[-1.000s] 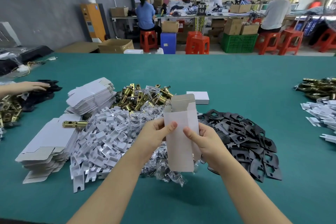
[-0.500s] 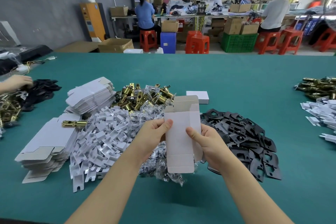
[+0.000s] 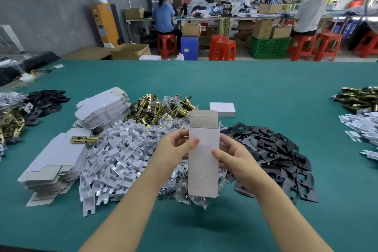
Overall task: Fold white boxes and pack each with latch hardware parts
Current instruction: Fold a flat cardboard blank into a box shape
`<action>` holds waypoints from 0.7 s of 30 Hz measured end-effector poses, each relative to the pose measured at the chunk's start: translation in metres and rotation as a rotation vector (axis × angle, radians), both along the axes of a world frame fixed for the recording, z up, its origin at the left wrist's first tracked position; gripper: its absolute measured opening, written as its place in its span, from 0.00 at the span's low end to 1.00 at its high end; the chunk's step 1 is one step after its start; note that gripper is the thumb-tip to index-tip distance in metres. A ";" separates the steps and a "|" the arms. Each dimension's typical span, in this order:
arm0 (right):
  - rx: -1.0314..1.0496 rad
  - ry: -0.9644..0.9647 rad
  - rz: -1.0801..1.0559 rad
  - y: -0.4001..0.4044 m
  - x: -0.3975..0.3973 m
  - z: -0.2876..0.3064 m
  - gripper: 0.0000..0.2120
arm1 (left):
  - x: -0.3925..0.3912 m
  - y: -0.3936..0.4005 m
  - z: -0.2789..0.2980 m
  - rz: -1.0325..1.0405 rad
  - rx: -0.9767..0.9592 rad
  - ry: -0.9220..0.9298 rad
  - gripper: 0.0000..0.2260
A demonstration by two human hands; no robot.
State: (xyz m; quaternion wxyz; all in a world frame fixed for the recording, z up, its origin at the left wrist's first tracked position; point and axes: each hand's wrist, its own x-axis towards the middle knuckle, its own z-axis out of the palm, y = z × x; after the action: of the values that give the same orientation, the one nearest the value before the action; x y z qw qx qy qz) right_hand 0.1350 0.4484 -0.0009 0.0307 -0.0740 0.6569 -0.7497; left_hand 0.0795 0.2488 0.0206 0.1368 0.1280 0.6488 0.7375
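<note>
The box (image 3: 203, 155) now stands more upright and square to the camera than a moment ago, and its top flap (image 3: 204, 118) is raised and open. This suggests the sleeve has been opened into its shape, and the end flaps come next before any part goes in. The left hand (image 3: 173, 149) pinches the left edge of the box, thumb on the front face. The right hand (image 3: 235, 159) pinches the right edge in the same way. Both hold it in the air above the surface (image 3: 266, 88), over a heap of bagged screws (image 3: 184, 190).

Around it lie flat boxes (image 3: 102, 106), white inserts (image 3: 118, 159), brass latches (image 3: 161, 108) and black plates (image 3: 276, 155). One closed box (image 3: 222, 109) sits behind. Nothing blocks the hands, but the heaps crowd close, so a flap may catch on them.
</note>
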 end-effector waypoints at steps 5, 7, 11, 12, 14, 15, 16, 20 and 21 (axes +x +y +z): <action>0.016 0.069 -0.200 -0.002 -0.003 0.000 0.29 | 0.003 0.002 -0.006 0.012 -0.016 0.009 0.18; 0.044 0.110 -0.204 -0.002 -0.003 0.000 0.27 | 0.004 0.003 -0.006 0.009 -0.016 0.012 0.17; 0.081 0.121 -0.207 -0.004 -0.002 0.002 0.24 | 0.005 0.004 -0.006 -0.001 -0.002 0.005 0.18; 0.093 0.116 -0.210 -0.004 -0.002 0.002 0.23 | 0.005 0.004 -0.006 -0.005 -0.002 0.004 0.18; 0.116 0.113 -0.211 -0.003 -0.001 0.003 0.19 | 0.004 0.004 -0.007 -0.009 -0.004 -0.004 0.18; 0.116 0.111 -0.204 -0.002 -0.001 0.003 0.17 | 0.004 0.004 -0.007 -0.010 -0.009 -0.009 0.18; 0.113 0.105 -0.198 -0.001 -0.001 0.003 0.17 | 0.003 0.003 -0.008 -0.009 -0.012 -0.012 0.19; 0.102 0.063 -0.187 0.001 -0.002 0.003 0.17 | 0.002 0.004 -0.010 0.114 -0.001 0.017 0.23; 0.098 0.053 -0.183 0.001 -0.003 0.003 0.18 | 0.001 0.003 -0.011 0.156 0.008 0.055 0.23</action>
State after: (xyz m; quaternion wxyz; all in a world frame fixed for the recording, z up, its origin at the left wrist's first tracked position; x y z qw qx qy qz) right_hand 0.1325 0.4491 0.0021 -0.0514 -0.0319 0.6974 -0.7142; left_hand 0.0804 0.2519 0.0099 0.0604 0.0977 0.6574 0.7447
